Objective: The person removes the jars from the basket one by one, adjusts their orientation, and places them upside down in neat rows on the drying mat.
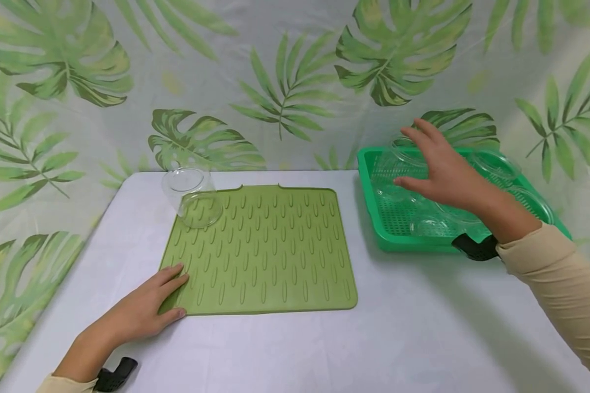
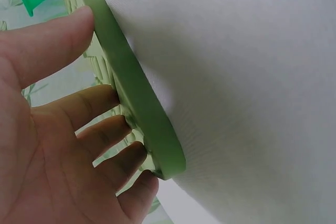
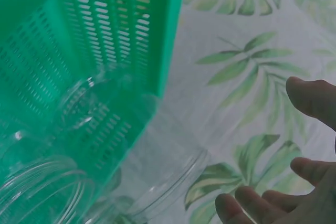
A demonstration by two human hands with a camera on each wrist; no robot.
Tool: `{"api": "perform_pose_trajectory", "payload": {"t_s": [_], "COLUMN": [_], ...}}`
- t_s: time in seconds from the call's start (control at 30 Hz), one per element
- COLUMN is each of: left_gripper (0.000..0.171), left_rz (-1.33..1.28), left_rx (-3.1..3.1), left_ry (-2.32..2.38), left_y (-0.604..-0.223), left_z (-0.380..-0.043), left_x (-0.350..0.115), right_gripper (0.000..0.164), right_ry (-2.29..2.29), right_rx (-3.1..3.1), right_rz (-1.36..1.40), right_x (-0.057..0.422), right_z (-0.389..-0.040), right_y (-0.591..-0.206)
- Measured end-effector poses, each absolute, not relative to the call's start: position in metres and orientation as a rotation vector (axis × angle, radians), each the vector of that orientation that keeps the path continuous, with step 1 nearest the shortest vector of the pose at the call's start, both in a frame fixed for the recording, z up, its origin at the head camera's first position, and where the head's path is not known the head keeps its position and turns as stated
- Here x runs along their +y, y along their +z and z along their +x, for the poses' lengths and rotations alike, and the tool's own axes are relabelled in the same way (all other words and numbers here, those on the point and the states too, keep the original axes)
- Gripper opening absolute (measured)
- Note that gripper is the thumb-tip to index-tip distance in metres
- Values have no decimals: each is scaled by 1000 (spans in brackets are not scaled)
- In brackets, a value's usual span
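My left hand [image 1: 147,305] rests on the near left corner of a green drying mat [image 1: 270,251], fingers loosely extended. In the left wrist view, the thumb and fingertips touch along the edge of the mat [image 2: 139,108]. A clear jar [image 1: 193,197] stands on the mat's far left corner. My right hand [image 1: 447,169] hovers over a green plastic basket [image 1: 418,245], its fingers spread and holding nothing. Inside the basket are several clear jars [image 1: 429,225], partly hidden by the hand. One clear jar [image 3: 170,163] shows near the spread fingers in the right wrist view.
The mat and basket lie on a white-covered table [image 1: 295,349], the basket to the right with a gap between them. A leaf-printed cloth [image 1: 295,82] hangs close behind the table and along its left side. Each wrist wears a black camera mount [image 1: 474,248].
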State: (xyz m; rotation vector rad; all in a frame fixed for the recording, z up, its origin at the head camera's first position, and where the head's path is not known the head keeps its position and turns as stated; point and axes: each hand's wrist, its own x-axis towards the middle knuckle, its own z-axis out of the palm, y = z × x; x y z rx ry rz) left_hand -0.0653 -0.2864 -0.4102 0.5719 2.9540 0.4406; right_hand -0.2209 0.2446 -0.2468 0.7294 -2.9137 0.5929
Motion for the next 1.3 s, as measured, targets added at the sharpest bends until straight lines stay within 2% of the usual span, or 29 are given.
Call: {"api": "perform_pose_trajectory", "payload": {"t_s": [0.37,0.63,1.03,1.3], "left_gripper": [66,67,66,66], "left_rz": [544,539,537,546], "left_rx": [2940,2930,2967,2983], "left_ry": [463,468,462,459], "left_y": [-411,-411,-412,-413], "left_z": [-66,-69,-67,-63], "left_x": [-286,-285,-287,-286], "right_gripper": [92,99,122,119], "right_ry": [517,559,609,647], "right_rx": [-2954,-3043,-3345,-3414], "right_rz": [690,637,420,337], "right_x": [262,284,303,310], "right_z": [-244,-264,-303,-308], "right_y": [-247,-243,-254,-274]}}
